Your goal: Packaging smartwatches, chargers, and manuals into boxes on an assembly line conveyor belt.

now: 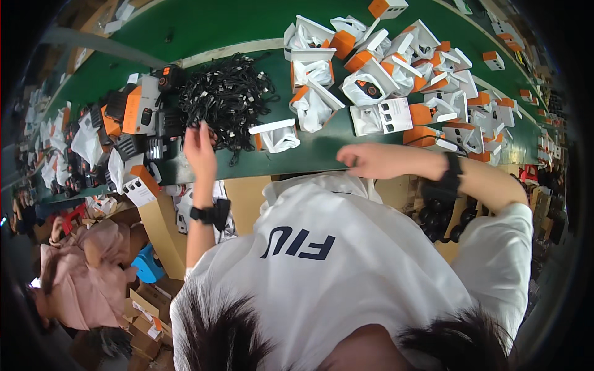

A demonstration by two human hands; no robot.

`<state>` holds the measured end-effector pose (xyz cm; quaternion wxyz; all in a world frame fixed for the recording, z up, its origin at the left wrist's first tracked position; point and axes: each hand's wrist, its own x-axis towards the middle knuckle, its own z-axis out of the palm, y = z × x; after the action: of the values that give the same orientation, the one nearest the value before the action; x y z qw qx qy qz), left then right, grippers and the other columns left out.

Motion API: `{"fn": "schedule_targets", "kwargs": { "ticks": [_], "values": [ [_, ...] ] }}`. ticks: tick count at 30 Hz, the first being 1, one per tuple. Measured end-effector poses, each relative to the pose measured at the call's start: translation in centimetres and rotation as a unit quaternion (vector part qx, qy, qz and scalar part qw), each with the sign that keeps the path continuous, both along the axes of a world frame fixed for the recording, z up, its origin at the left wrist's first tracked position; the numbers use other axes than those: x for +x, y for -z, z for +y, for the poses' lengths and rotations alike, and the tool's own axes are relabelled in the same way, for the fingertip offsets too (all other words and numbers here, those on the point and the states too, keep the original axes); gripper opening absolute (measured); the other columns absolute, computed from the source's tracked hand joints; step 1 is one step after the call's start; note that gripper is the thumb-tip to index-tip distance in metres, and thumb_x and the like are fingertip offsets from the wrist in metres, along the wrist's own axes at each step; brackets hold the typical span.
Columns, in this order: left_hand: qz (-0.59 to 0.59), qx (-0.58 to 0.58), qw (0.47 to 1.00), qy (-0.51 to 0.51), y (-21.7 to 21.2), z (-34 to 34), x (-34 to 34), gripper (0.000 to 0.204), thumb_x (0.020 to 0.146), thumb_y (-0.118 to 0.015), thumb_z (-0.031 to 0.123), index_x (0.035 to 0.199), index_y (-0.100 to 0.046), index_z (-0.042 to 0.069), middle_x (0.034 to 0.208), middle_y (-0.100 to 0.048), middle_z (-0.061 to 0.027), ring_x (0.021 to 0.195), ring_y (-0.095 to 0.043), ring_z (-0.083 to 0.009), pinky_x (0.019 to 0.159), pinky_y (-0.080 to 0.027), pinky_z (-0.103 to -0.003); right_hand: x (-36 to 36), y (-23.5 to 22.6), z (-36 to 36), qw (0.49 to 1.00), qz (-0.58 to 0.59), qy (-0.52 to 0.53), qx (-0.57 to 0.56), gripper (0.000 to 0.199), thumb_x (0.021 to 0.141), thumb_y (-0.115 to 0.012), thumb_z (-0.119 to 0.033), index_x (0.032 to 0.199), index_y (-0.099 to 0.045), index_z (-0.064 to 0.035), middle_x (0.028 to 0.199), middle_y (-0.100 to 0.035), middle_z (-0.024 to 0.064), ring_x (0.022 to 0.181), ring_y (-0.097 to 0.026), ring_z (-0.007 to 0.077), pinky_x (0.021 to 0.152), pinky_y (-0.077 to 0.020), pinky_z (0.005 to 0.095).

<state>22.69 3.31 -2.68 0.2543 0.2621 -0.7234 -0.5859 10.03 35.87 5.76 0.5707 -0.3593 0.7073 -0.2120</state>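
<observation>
The left hand (199,147) reaches into the pile of black cables (228,99) on the green table (204,28), fingers seemingly pinching a strand; tangled as they look, tugging one could drag neighbours off the edge. The right hand (371,161) hovers loosely curled, apparently holding nothing, near the open white-and-orange boxes (396,74)

A single head-worn fisheye view looks steeply down over the person's own chest and white shirt (346,260) onto the green tabletop (247,25) just ahead. Straight edges bow toward the dark circular rim. Both forearms enter from below, close to the lens.
</observation>
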Motion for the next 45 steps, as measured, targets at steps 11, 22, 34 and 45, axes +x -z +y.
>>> {"fn": "schedule_targets", "kwargs": {
  "ticks": [11, 22, 34, 45],
  "values": [
    [-0.101, -0.129, 0.971, 0.173, -3.7, 11.6, -0.4, 0.024, 0.089, -0.041, 0.015, 0.102, -0.048, -0.004, 0.092, -0.051, -0.0236, 0.084, -0.051, -0.0412, 0.07, -0.042, -0.045, 5.1, 7.7, -9.5, 0.913, 0.283, 0.179, -0.23, 0.032, 0.075, -0.053, -0.005, 0.106, -0.046, -0.0002, 0.092, -0.054, 0.0193, 0.086, -0.053, 0.037, 0.072, -0.044, 0.0433],
    [-0.101, -0.395, 0.888, 0.211, -0.2, 9.6, -2.3, 0.013, 0.07, -0.059, 0.004, 0.083, -0.06, 0.004, 0.071, -0.061, -0.0116, 0.071, -0.058, -0.0274, 0.076, -0.04, -0.035, 3.3, 11.4, -9.0, 0.833, 0.483, 0.105, -0.247, 0.007, 0.068, -0.059, -0.01, 0.071, -0.064, -0.0068, 0.069, -0.055, 0.0071, 0.076, -0.05, 0.0256, 0.065, -0.0392, 0.0372],
    [-0.193, -0.402, 0.848, 0.288, 2.1, 7.8, -5.1, 0.017, 0.071, -0.061, 0.011, 0.087, -0.06, 0.004, 0.081, -0.063, -0.0134, 0.074, -0.06, -0.0303, 0.068, -0.047, -0.039, 2.3, 12.6, -9.0, 0.764, 0.552, 0.109, -0.316, 0.009, 0.065, -0.054, -0.007, 0.072, -0.059, -0.0069, 0.072, -0.051, 0.0039, 0.078, -0.046, 0.0209, 0.069, -0.0334, 0.0313],
    [-0.145, -0.385, 0.864, 0.289, 1.2, 7.2, -1.4, 0.019, 0.076, -0.061, 0.011, 0.092, -0.062, 0.001, 0.097, -0.057, -0.0125, 0.095, -0.052, -0.0279, 0.087, -0.038, -0.037, 2.4, 12.3, -9.4, 0.764, 0.533, 0.182, -0.315, 0.02, 0.069, -0.057, -0.007, 0.089, -0.058, -0.0058, 0.067, -0.055, 0.0043, 0.076, -0.048, 0.0183, 0.067, -0.0328, 0.0311]
  ]
}}
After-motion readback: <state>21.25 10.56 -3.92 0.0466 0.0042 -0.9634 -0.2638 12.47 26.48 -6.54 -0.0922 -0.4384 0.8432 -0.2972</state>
